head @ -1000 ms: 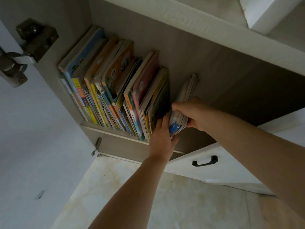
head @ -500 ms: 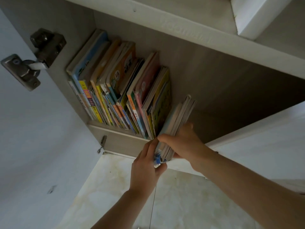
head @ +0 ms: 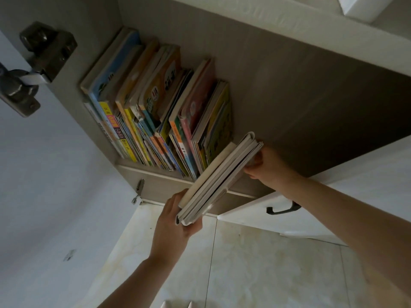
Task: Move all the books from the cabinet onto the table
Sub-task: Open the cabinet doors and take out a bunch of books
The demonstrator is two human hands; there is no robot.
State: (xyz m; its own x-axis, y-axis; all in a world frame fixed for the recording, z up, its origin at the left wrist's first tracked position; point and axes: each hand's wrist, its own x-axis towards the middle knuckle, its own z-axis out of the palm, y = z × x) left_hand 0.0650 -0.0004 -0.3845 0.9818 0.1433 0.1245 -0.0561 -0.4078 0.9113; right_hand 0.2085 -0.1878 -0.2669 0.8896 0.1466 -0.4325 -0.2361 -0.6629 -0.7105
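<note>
You've got a small bundle of books (head: 220,176) halfway out of the cabinet (head: 289,90), tilted, its near end past the shelf lip.

Left hand (head: 175,227) curls round the near lower corner, thumb on one side, fingers on the other. Right hand (head: 264,165) grips the far end from the side. Both closed on the bundle.

Squeeze both ends together so the thin covers don't fan out; the loose page edges at the near corner look ready to splay.

Draw it straight along its own length, clear of the row of books (head: 155,112) left standing just beside it. That row leans and may topple into the gap.

Mind the open door (head: 300,218) with the black handle (head: 282,208) under your right forearm. The table isn't in view, so turn before you lower.
</note>
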